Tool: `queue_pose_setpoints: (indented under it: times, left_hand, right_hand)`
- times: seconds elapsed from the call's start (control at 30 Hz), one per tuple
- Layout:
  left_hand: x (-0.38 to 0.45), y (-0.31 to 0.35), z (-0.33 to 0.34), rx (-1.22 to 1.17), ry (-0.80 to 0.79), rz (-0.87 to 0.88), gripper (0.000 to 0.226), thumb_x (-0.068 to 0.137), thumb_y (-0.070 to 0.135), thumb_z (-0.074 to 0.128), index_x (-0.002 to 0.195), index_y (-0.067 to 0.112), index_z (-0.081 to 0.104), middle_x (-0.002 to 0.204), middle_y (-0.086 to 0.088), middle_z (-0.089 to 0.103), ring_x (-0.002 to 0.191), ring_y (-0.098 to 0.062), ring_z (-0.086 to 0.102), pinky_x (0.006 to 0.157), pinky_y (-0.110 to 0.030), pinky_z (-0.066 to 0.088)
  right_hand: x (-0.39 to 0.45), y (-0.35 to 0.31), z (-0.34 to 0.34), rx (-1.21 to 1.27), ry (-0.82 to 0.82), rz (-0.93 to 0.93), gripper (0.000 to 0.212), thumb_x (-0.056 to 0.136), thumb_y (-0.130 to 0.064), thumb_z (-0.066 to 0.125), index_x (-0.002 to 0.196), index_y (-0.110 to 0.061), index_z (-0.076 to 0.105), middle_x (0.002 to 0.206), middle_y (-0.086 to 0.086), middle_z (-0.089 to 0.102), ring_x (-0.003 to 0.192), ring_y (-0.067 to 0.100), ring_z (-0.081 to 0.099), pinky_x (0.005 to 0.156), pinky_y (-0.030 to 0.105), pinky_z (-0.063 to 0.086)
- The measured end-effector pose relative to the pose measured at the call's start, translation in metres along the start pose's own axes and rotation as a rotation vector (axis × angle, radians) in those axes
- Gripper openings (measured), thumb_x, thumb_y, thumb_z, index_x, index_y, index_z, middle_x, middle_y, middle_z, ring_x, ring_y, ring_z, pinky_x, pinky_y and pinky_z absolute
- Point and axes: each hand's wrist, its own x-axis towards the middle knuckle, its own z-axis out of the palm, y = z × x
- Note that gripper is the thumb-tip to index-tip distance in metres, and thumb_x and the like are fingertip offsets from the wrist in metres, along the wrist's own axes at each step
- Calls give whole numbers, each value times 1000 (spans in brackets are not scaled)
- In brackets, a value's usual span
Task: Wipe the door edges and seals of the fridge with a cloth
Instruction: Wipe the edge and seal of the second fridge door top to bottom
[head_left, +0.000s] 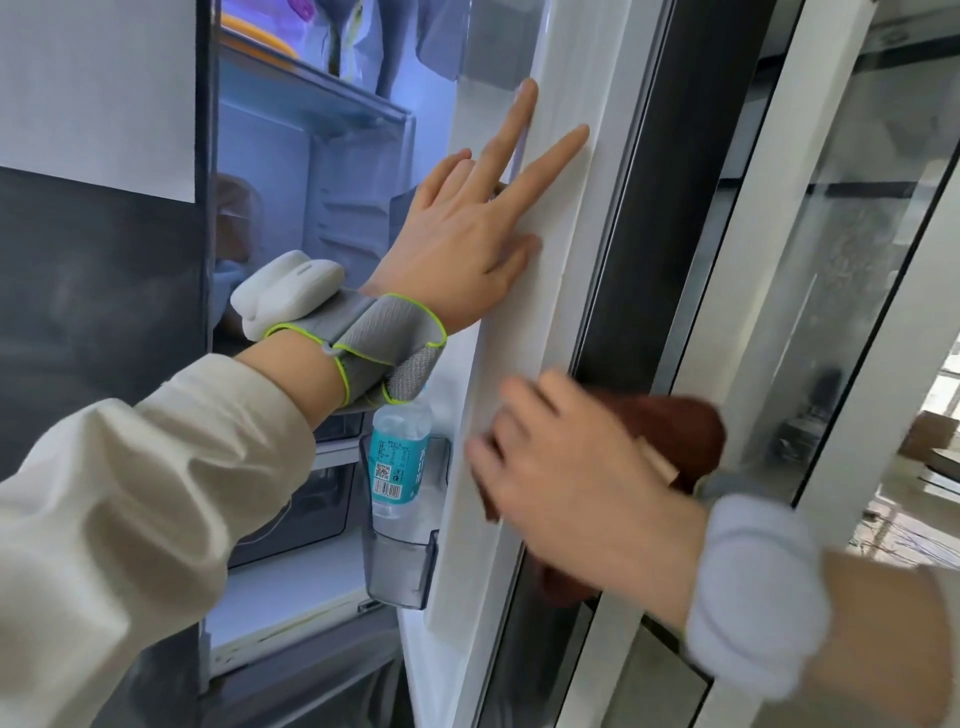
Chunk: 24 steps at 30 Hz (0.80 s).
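Fingers of the left hand (467, 234) lie spread and flat against the white edge of the open fridge door (524, 322), gripping nothing; I judge the palm is there to brace the door so it does not swing while the other hand rubs. Two fingers reach up the edge, the thumb sits low against it. A grey strap with lime trim (384, 348) wraps that wrist and carries a white device (285, 291), just behind the hand.

Below and to the right of the left hand, the right hand (582, 467) is closed on a reddish-brown cloth (675, 431), pressing it onto the door's outer edge where the white seal meets the dark door face. The hand is blurred, so it seems to be mid-stroke; which way it is going I cannot tell. Cloth bunches out past the knuckles and under the palm, likely so a thick pad meets the edge.

Just left of the right hand, a water bottle (400, 457) stands upright in a clear door bin (400, 571). Its teal label shows a QR code and a barcode; the print beside them is too small to read. No brand name shows on the fridge.
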Motion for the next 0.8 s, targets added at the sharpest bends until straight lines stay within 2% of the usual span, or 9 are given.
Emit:
queue_pose_setpoints:
  times: [0.1, 0.17, 0.27, 0.33, 0.4, 0.5, 0.63, 0.7, 0.8]
  left_hand:
    - [1, 1, 2, -2, 7, 4, 68, 85, 19, 41, 147, 29, 17, 156, -11, 1, 105, -23, 47, 106, -33, 15]
    - [2, 2, 4, 11, 18, 7, 67, 84, 20, 41, 147, 29, 18, 156, -12, 2, 105, -23, 47, 104, -31, 15]
    - [2, 3, 8, 18, 48, 16, 66, 83, 19, 42, 146, 28, 23, 156, -14, 7, 102, -25, 50, 103, -30, 16]
    - [1, 2, 10, 38, 78, 26, 66, 81, 19, 40, 146, 27, 26, 155, -16, 11, 101, -26, 52, 102, -29, 16]
    - [1, 2, 10, 31, 76, 22, 66, 81, 22, 37, 146, 27, 26, 155, -16, 10, 100, -26, 50, 102, -29, 16]
    - [-1, 3, 9, 20, 59, 7, 65, 81, 25, 29, 146, 29, 23, 156, -14, 8, 102, -23, 48, 103, -29, 16]
    - [0, 1, 10, 66, 71, 25, 66, 85, 18, 40, 147, 28, 21, 155, -15, 7, 102, -24, 48, 102, -29, 17]
    - [1, 3, 9, 70, 58, 30, 66, 85, 17, 42, 147, 28, 20, 156, -15, 6, 102, -25, 47, 101, -28, 16]
    - [2, 3, 10, 65, 56, 30, 66, 85, 18, 42, 147, 28, 21, 156, -14, 6, 103, -25, 47, 100, -28, 16]
  right_hand:
    - [-13, -39, 10, 71, -175, -129, 17, 64, -35, 69, 67, -19, 65, 55, 0, 57, 69, 20, 45, 65, 33, 32]
    - [-17, -45, 15, 114, -202, -143, 18, 66, -37, 68, 64, -21, 61, 52, -1, 54, 67, 20, 42, 64, 33, 32]
    - [-10, -15, 13, 224, -77, -73, 19, 67, -37, 58, 64, -17, 55, 53, 2, 54, 66, 23, 48, 64, 37, 29]
    - [1, 21, 3, 158, 60, 2, 21, 69, -35, 46, 67, -16, 54, 54, 5, 55, 69, 25, 50, 63, 38, 25]
    - [12, 57, -11, 57, 159, 90, 27, 74, -34, 42, 74, -12, 57, 60, 9, 57, 72, 27, 50, 63, 38, 25]
    - [15, 81, -19, -50, 156, 116, 31, 84, -35, 43, 84, -8, 58, 64, 11, 57, 74, 29, 47, 65, 37, 29]
    - [3, 59, -10, -49, 90, 96, 30, 81, -38, 49, 82, -9, 56, 68, 12, 55, 80, 31, 44, 67, 40, 26]
    - [-7, 35, 0, 50, 84, 72, 29, 75, -38, 54, 80, -9, 57, 68, 11, 55, 78, 29, 44, 66, 41, 24]
    - [-27, -14, 19, 189, -9, -28, 28, 72, -36, 55, 85, -12, 61, 71, 8, 59, 76, 27, 48, 68, 41, 27]
